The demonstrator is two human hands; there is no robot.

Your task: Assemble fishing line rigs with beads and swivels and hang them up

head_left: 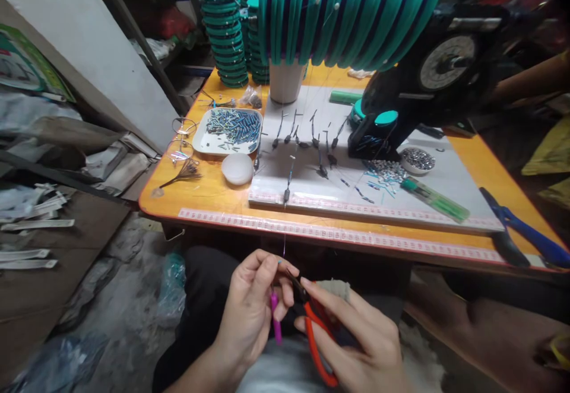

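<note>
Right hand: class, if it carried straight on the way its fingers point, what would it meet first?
Probably the left hand: the right hand, holding orange-handled pliers, points up-left at its fingertips; depth is unclear.

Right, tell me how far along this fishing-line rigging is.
Done: finished rigs lie in a row on the white board, and wound teal spools are stacked behind. In hand: the left hand pinches a thin line and a purple tool, while the right hand works orange-handled pliers. Left: loose pieces fill the tray.
</note>
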